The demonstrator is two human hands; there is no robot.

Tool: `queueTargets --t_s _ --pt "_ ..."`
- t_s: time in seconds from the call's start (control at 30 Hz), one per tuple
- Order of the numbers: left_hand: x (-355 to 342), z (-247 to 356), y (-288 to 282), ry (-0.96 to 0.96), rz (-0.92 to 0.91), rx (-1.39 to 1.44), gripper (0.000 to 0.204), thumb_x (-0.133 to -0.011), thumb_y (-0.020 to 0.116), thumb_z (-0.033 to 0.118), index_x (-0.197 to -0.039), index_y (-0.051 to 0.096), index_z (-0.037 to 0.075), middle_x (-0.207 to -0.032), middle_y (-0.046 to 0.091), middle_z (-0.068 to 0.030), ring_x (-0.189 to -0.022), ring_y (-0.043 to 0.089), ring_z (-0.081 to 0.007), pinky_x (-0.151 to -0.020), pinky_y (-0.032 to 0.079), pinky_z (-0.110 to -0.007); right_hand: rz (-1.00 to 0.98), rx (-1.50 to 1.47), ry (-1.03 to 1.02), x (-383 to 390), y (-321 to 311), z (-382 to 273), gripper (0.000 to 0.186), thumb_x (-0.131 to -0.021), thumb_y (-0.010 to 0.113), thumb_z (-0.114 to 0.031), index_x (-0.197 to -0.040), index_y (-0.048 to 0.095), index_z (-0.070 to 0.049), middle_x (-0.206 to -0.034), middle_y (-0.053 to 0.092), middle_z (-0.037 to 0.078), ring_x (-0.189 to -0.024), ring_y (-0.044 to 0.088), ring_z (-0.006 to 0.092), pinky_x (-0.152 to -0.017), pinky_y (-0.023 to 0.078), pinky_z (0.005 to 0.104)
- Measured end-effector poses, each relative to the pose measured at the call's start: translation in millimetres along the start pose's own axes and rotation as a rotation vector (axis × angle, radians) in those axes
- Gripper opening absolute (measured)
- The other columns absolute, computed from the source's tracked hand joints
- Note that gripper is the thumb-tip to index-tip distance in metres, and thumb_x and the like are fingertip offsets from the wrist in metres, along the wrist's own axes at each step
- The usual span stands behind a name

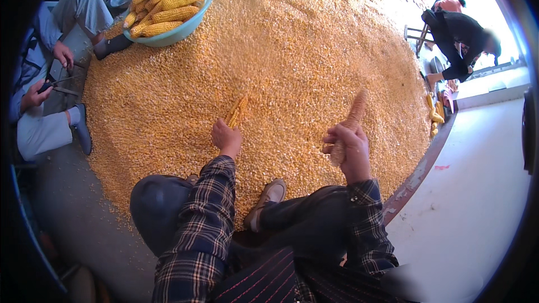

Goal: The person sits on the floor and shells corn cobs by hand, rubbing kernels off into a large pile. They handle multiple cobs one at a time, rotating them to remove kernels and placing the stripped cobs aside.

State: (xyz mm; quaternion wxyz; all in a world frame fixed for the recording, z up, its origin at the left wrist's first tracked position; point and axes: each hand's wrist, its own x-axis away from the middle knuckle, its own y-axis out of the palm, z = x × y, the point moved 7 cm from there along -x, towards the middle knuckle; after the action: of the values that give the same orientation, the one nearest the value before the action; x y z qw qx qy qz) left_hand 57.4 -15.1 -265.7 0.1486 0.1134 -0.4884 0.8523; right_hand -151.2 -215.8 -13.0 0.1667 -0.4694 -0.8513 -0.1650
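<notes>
Wrapped round the lower end of a partly shelled corn cob, my left hand holds it pointing away from me. Rows of yellow kernels still show on that cob, beside orange stripped strips. My right hand grips a bare corn cob, pale brown and without kernels, tilted upward to the right. The two cobs are apart. Beneath both hands spreads a wide heap of loose corn kernels.
A light-blue basin full of corn ears stands at the far left. One person sits at the left holding a thin tool. Another person bends over at the far right, near several ears. A white wall borders the right.
</notes>
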Motion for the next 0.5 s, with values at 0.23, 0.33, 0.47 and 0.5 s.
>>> queueTargets --t_s 0.23,0.33,0.47,0.5 --pt "-29.1 -13.7 45.6 0.238 -0.091 0.009 0.049 -0.069 0.074 0.03 -0.105 0.052 0.004 -0.098 0.061 -0.0209 -0.093 0.059 -0.0392 -0.076 0.046 -0.051 -0.01 0.105 0.128 -10.7 8.1 18.3 0.02 -0.079 0.063 -0.009 -0.09 0.048 -0.003 -0.076 0.056 0.007 -0.061 0.06 0.0169 -0.047 0.051 0.0304" --pt "-40.3 -34.7 67.1 0.315 -0.24 0.262 0.046 -0.069 0.074 0.03 -0.102 0.055 0.004 -0.089 0.063 -0.0166 -0.078 0.062 -0.0341 -0.066 0.049 -0.047 -0.033 0.18 0.139 -17.5 20.7 20.3 0.023 -0.079 0.062 -0.01 -0.094 0.047 -0.002 -0.073 0.054 0.006 -0.059 0.058 0.0149 -0.046 0.049 0.0296" --pt "5.8 -23.3 108.8 -0.307 -0.666 0.955 0.033 -0.078 0.068 0.032 -0.099 0.054 0.01 -0.077 0.059 -0.004 -0.061 0.058 -0.0202 -0.053 0.049 -0.035 -0.08 0.217 0.06 -29.6 9.8 30.1 0.027 -0.078 0.064 -0.011 -0.097 0.047 -0.001 -0.072 0.056 0.006 -0.056 0.058 0.0143 -0.045 0.047 0.0297" --pt "19.1 -6.1 106.8 -0.352 -0.736 1.014 0.032 -0.079 0.067 0.032 -0.099 0.054 0.011 -0.077 0.059 -0.0035 -0.062 0.058 -0.0192 -0.053 0.049 -0.035 -0.088 0.216 0.062 -29.6 8.6 34.0 0.028 -0.078 0.064 -0.012 -0.098 0.047 -0.001 -0.071 0.056 0.006 -0.056 0.058 0.0142 -0.045 0.047 0.0297"
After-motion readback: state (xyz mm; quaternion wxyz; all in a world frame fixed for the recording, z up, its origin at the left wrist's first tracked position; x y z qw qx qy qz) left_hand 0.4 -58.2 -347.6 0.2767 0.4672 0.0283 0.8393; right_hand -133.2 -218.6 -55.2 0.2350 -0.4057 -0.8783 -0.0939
